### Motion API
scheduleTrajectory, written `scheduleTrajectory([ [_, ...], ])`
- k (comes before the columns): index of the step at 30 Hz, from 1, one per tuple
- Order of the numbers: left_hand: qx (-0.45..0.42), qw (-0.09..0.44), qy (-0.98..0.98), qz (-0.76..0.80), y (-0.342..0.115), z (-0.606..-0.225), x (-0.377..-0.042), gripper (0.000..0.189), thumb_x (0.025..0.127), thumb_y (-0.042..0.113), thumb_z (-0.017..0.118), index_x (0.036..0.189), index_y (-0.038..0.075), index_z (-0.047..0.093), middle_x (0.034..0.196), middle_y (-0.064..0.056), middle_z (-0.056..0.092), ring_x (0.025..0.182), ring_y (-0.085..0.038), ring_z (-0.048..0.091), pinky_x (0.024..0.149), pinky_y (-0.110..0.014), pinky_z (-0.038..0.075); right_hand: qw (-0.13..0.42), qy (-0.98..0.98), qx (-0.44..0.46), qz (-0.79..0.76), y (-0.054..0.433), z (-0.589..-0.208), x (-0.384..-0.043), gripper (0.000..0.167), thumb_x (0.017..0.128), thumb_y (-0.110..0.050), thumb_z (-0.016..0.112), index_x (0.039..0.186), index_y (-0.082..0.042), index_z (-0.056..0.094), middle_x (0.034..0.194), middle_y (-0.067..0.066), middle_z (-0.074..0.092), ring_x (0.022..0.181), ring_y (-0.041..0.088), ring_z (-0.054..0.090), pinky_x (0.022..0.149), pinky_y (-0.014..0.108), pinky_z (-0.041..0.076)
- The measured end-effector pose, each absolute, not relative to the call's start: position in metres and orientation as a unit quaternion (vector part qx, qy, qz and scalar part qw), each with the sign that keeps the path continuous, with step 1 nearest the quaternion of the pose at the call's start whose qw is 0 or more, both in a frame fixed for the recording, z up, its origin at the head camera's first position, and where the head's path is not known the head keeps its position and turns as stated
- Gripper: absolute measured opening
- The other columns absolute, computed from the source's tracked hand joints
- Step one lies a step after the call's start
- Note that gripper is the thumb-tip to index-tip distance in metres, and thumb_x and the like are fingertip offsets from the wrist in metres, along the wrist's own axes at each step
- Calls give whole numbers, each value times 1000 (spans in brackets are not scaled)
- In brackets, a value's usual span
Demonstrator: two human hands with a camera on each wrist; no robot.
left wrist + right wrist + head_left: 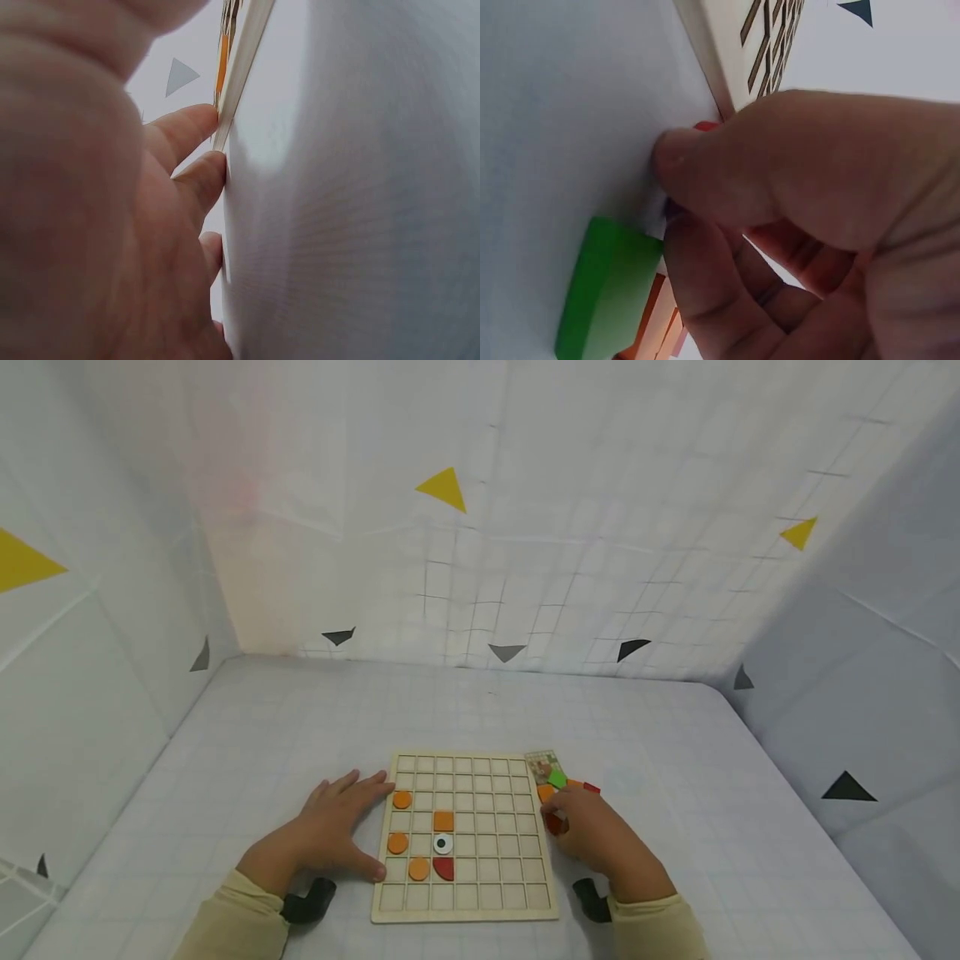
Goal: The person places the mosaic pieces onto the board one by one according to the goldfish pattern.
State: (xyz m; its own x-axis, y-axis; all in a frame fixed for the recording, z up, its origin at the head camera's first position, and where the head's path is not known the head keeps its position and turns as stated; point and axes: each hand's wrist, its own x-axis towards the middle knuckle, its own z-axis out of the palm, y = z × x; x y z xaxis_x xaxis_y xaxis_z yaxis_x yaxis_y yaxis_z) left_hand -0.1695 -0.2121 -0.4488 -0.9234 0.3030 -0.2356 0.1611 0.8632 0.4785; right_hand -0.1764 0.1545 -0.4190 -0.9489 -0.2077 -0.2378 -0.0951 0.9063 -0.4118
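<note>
A light wooden grid board (487,847) lies on the table with several flat pieces in its cells: orange discs (402,799), an orange square (444,821), a black-and-white eye piece (443,843) and a red quarter-circle (444,869). My left hand (333,831) rests with spread fingers against the board's left edge; in the left wrist view its fingertips (202,116) touch the side. Beyond the right edge, my right hand (600,831) curls over loose pieces. Its thumb and finger pinch a small dark piece (673,209), mostly hidden. A red piece (556,823) shows beside these fingers.
Loose pieces lie right of the board: a green one (557,778), an orange one (545,793) and a red one (592,788). Behind them is a small picture card (542,764) at the board's corner. White walls (487,568) with triangles enclose the table.
</note>
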Motion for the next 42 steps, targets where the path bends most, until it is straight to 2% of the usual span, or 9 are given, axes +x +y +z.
scheduleTrajectory([
  [6, 122, 153, 953, 233, -212, -448, -169, 121, 50, 62, 94, 154, 27, 43, 168, 2, 31, 157, -39, 14, 125, -67, 4, 166, 959, -50, -225, 155, -418, -179, 27, 80, 9, 67, 91, -15, 74, 93, 0, 64, 82, 17, 56, 65, 30, 50],
  [13, 120, 152, 953, 234, -212, -447, -168, 121, 50, 61, 95, 154, 28, 44, 167, 3, 31, 157, -39, 14, 126, -66, 4, 172, 955, -40, -237, 156, -417, -179, 22, 80, -1, 79, 97, -13, 75, 92, 0, 63, 80, 16, 58, 64, 30, 51],
  [18, 120, 152, 952, 238, -212, -444, -166, 121, 50, 61, 95, 154, 27, 44, 167, 2, 31, 157, -40, 15, 126, -67, 4, 164, 957, -62, -231, 155, -417, -178, 18, 79, 0, 78, 83, -17, 73, 88, 0, 59, 82, 16, 54, 61, 29, 49],
  [23, 119, 150, 952, 238, -211, -443, -165, 120, 50, 60, 95, 154, 26, 44, 167, 1, 32, 156, -40, 15, 125, -67, 4, 156, 959, -82, -222, 155, -419, -178, 22, 77, 1, 74, 72, -20, 68, 79, -3, 60, 80, 16, 51, 59, 29, 46],
  [29, 120, 156, 951, 238, -211, -445, -167, 121, 50, 61, 95, 154, 27, 43, 167, 2, 31, 157, -39, 14, 126, -66, 3, 155, 966, -65, -196, 157, -421, -178, 18, 78, -5, 76, 72, -18, 66, 74, -4, 61, 75, 15, 53, 60, 30, 45],
  [33, 122, 155, 950, 241, -212, -445, -168, 121, 50, 61, 95, 154, 27, 43, 168, 2, 30, 157, -39, 13, 126, -66, 3, 135, 970, -56, -196, 156, -419, -180, 14, 81, -11, 78, 76, -20, 68, 78, -4, 61, 73, 15, 53, 61, 30, 45],
  [39, 126, 154, 951, 239, -213, -446, -169, 121, 50, 62, 94, 154, 27, 43, 168, 2, 30, 157, -39, 14, 126, -66, 4, 109, 948, -147, -261, 136, -404, -182, 14, 81, -6, 74, 78, -18, 69, 83, -4, 60, 76, 15, 53, 61, 32, 49],
  [40, 125, 155, 950, 239, -213, -446, -169, 121, 50, 62, 94, 154, 28, 43, 168, 3, 30, 157, -39, 13, 126, -66, 3, 109, 943, -171, -265, 129, -402, -184, 13, 81, -6, 74, 78, -18, 69, 83, -4, 60, 77, 14, 53, 69, 36, 53],
  [42, 124, 157, 950, 240, -212, -447, -170, 121, 50, 61, 94, 154, 29, 43, 168, 5, 30, 158, -37, 12, 127, -64, 3, 112, 937, -206, -257, 112, -399, -187, 13, 80, -9, 74, 78, -20, 68, 83, -6, 58, 76, 14, 53, 73, 39, 52],
])
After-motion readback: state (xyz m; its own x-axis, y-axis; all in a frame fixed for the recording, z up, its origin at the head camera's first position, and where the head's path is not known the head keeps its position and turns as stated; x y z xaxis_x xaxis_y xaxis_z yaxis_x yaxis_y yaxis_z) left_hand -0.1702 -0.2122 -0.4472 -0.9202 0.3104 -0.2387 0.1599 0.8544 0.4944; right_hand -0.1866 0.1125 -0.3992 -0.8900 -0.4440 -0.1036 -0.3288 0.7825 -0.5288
